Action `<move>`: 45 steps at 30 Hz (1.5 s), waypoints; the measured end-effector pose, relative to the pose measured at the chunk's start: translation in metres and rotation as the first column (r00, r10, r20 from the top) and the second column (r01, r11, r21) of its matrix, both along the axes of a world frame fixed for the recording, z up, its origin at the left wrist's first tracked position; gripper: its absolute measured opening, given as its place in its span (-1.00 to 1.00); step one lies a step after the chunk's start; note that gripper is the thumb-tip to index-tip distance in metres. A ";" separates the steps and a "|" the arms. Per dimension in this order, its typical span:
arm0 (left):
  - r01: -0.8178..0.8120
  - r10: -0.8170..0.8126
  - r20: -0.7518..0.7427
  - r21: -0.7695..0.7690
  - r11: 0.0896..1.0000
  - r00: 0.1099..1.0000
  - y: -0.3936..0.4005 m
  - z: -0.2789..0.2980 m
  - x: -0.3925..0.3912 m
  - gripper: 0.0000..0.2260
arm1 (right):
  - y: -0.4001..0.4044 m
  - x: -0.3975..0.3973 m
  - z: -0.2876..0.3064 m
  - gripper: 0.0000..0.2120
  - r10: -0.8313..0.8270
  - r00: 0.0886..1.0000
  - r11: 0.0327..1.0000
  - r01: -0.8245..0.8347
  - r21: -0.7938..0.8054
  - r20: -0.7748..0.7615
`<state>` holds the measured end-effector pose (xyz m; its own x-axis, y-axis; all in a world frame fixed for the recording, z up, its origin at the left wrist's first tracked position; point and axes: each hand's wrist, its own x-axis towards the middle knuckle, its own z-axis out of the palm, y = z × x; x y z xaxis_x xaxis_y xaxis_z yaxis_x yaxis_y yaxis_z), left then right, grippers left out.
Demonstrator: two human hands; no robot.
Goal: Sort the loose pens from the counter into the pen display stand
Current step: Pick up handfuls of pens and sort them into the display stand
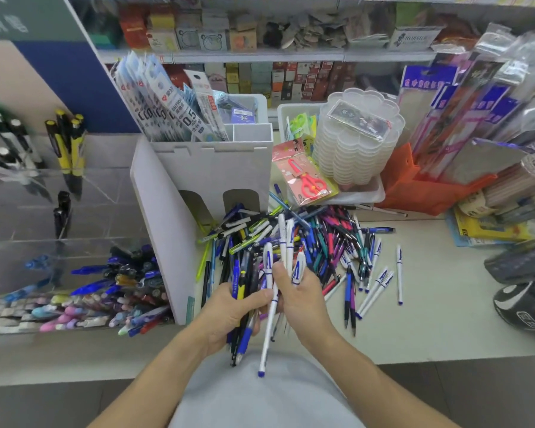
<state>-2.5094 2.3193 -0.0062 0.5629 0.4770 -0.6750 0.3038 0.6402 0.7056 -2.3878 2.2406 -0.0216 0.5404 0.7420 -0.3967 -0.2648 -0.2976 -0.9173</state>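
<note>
Shop shelving packed with boxed stationery forms the background; below it a pale counter (414, 329) carries the work. Left hand (229, 313) is closed around a mixed bundle of dark and blue pens (241, 322), gripped mid-barrel. Right hand (303, 291) is closed around several white pens with blue caps (286, 242), held near their lower halves, tips fanning upward; one white pen (267, 319) hangs down between the two hands, and which hand holds it cannot be determined.

Just beyond both grips lies the loose pen pile (306, 239), with a few stray white pens (380, 285) to the right of the right-hand grip. Left of the left-hand grip stands the clear pen display stand (84, 270), behind a white cardboard divider (155, 230).

Handling judgement: pens are light, rigid and smooth, so a loose bundle is likely to slide; grip mid-barrel and keep barrels parallel.

Clearance: the counter edge lies directly beneath the grips, so dropped pens may fall off. Open counter exists to the right; leftward travel must clear the divider.
</note>
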 end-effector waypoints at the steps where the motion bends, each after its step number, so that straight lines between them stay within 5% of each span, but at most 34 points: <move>1: 0.048 -0.048 -0.009 0.003 0.999 0.999 0.000 0.001 -0.001 -0.73 | 0.002 0.002 0.000 -0.78 -0.022 0.998 1.000 0.022 -0.002 0.054; 9: 0.155 -0.154 0.032 -0.023 0.988 0.988 0.004 0.007 -0.010 -0.60 | 0.014 -0.004 0.007 -0.71 -0.031 0.990 0.999 0.025 0.039 0.139; 11: 0.121 -0.121 -0.001 0.004 0.993 0.993 0.006 0.004 -0.012 -0.64 | 0.015 -0.005 0.008 -0.61 -0.067 0.990 0.998 0.066 0.012 0.125; 14: -0.029 0.029 -0.008 0.001 1.000 1.000 0.008 0.001 -0.016 -0.64 | 0.005 -0.002 0.009 -0.72 -0.099 0.995 0.995 0.100 -0.023 0.031; 19: -0.162 0.163 0.013 -0.054 0.985 0.987 0.010 -0.001 -0.014 -0.77 | -0.017 -0.016 0.014 -0.87 0.193 0.977 0.980 -0.197 -0.039 -0.088; 21: -0.155 0.156 0.015 -0.074 0.985 0.988 0.008 -0.002 -0.011 -0.78 | -0.018 -0.017 0.017 -0.75 0.294 0.955 0.952 -0.297 -0.074 -0.050; 27: -0.115 0.114 0.021 0.040 0.993 0.993 0.012 -0.003 -0.008 -0.86 | -0.012 -0.011 0.016 -0.80 0.478 0.860 0.852 -0.503 -0.145 -0.178; 30: -0.070 0.073 -0.039 0.067 0.995 0.997 0.018 -0.009 -0.011 -0.74 | -0.014 -0.010 0.015 -0.67 0.442 0.858 0.875 -0.477 -0.085 -0.263; 34: 0.017 -0.016 -0.051 0.019 1.000 0.999 0.018 -0.013 -0.014 -0.61 | -0.022 -0.008 0.009 -0.76 0.434 0.841 0.878 -0.475 -0.056 -0.322; 40: 0.137 -0.126 -0.084 0.141 0.981 0.989 0.019 -0.010 -0.009 -0.64 | -0.028 0.001 0.002 -0.77 0.464 0.782 0.868 -0.495 0.037 -0.417; 45: 0.026 -0.014 -0.057 0.201 0.979 0.998 0.022 -0.016 0.003 -0.73 | -0.032 0.007 -0.009 -0.78 0.414 0.770 0.903 -0.416 0.110 -0.485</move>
<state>-2.5066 2.3416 -0.0223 0.5380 0.5957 -0.5964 0.3573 0.4796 0.8014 -2.3804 2.2084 -0.0310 -0.0848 0.8472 -0.5245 -0.5238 -0.4857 -0.6998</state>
